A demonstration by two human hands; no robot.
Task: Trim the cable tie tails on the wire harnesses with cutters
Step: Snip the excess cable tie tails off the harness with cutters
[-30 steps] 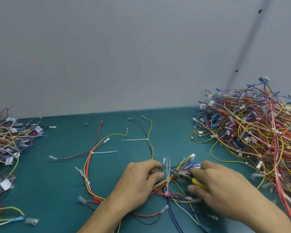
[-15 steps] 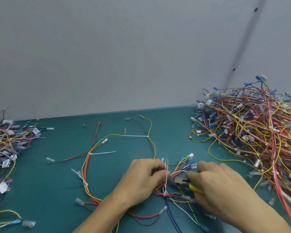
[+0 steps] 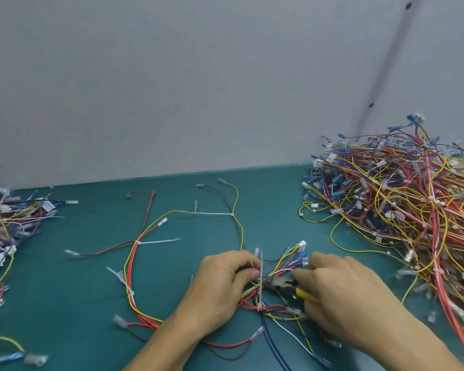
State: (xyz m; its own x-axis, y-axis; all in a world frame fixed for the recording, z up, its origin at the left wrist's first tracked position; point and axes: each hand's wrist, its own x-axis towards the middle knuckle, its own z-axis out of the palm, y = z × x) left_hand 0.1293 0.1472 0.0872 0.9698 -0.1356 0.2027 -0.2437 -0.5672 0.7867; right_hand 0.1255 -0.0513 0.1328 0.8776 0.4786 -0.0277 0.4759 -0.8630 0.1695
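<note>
One wire harness (image 3: 134,266) of red, yellow, black and blue wires lies spread on the green table (image 3: 65,303). My left hand (image 3: 220,282) grips its bundle near a white cable tie tail (image 3: 261,266) that stands upright. My right hand (image 3: 343,293) holds yellow-handled cutters (image 3: 280,283), whose jaws sit at the base of that tail. Two more long tie tails (image 3: 160,241) (image 3: 212,213) stick out sideways from the harness farther back.
A large heap of harnesses (image 3: 413,210) fills the right side of the table. A smaller pile (image 3: 8,223) lies at the left edge. A grey wall (image 3: 198,76) rises right behind the table's back edge.
The cutter jaws have moved left up to the upright tie tail. My left hand has shifted slightly on the bundle, and the view has tilted a little.
</note>
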